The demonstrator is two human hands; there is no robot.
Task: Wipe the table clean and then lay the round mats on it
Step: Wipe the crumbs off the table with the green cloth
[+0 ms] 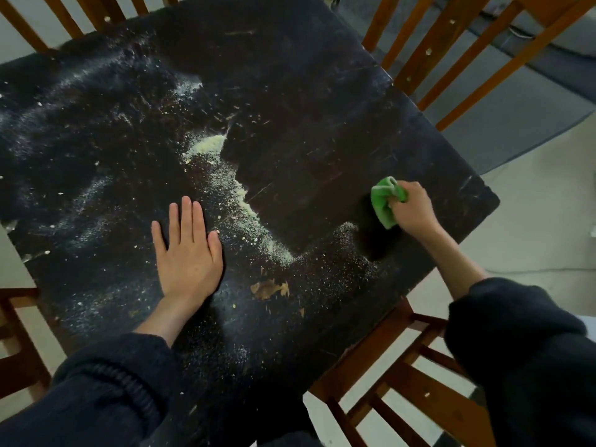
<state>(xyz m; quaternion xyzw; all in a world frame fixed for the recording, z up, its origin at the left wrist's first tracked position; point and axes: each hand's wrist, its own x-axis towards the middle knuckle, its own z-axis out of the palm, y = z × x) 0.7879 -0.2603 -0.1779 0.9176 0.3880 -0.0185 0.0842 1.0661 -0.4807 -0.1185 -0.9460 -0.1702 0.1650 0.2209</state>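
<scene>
A dark, scratched wooden table (290, 91) fills the view. Pale powder and crumbs cover its left and near parts, with a thicker yellowish ridge of crumbs (245, 204) running diagonally through the middle. The far right part looks wiped. My right hand (414, 206) is shut on a bunched green cloth (383, 201), pressed on the table near its right edge. My left hand (188, 250) lies flat on the dusty surface, fingers apart, holding nothing. No round mats are in view.
Wooden chairs stand around the table: one at the far right (451, 43), one at the near right (403, 375), one at the far left (64, 17), one at the near left (16, 333). A chipped patch (269, 288) shows bare wood.
</scene>
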